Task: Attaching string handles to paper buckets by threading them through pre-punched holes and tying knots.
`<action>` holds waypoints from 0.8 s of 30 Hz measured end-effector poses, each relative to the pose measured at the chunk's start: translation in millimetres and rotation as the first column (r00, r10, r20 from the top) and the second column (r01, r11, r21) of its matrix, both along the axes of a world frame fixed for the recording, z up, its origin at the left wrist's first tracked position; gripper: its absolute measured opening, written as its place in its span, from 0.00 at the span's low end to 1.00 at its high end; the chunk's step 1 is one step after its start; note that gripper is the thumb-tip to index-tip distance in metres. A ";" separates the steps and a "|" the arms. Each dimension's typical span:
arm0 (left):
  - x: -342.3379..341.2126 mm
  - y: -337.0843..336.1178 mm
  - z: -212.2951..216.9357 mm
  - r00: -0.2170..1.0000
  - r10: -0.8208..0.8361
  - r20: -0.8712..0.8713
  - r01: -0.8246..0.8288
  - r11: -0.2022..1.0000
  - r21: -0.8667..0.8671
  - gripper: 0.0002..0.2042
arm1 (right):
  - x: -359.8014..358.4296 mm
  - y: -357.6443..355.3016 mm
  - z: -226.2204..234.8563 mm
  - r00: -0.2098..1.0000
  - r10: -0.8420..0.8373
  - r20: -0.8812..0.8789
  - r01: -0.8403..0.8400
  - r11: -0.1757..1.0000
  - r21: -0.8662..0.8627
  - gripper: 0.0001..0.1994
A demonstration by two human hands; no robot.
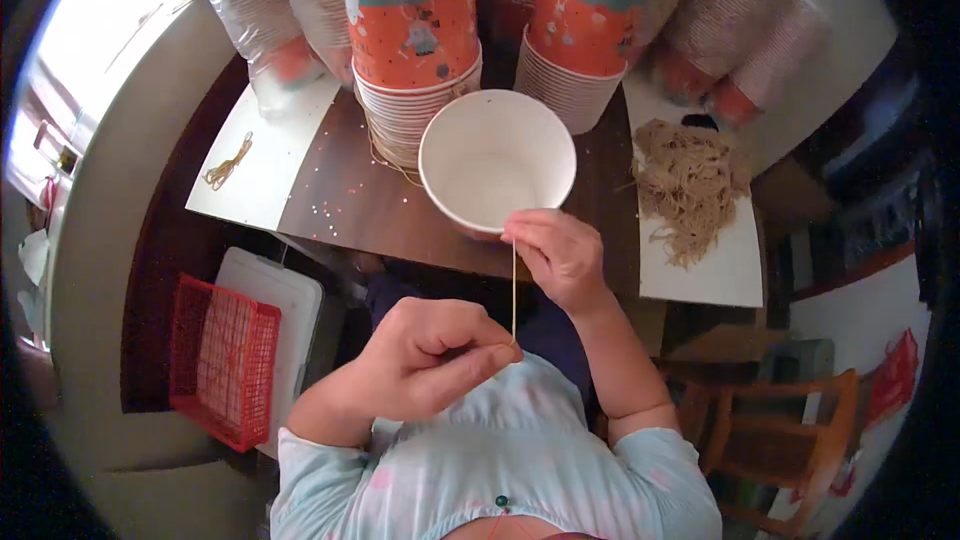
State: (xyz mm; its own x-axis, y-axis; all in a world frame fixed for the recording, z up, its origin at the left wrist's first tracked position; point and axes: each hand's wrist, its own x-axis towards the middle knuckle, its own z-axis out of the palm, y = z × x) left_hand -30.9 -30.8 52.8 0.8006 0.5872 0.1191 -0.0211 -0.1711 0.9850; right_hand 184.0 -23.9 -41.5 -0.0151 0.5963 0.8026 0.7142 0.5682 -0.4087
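Note:
A thin tan cord [514, 290] runs taut between my two hands. My left hand [435, 352], nearer my body, is closed with thumb and forefinger pinching the cord's lower end. At the near rim of a white-lined paper bucket [497, 155], my right hand [562, 252] pinches the upper end of the cord. Its fingertips touch the rim, and they hide whether the cord passes through the bucket's wall. The bucket is tilted with its open mouth toward me, close to the table's front edge.
Behind stand two stacks of upside-down orange buckets [415, 35] [590, 25], and plastic-wrapped bucket stacks [735, 15] line the back. A tangled heap of tan cords [690, 180] lies right; a small cord bundle [230, 162] lies left. Below are a red basket [225, 365] and a wooden chair [780, 440].

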 end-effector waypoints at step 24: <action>65.9 110.3 45.2 0.980 0.018 -0.199 0.043 0.954 0.297 0.09 | 33.8 14.5 122.0 0.849 0.238 -0.472 -0.475 0.736 -0.483 0.32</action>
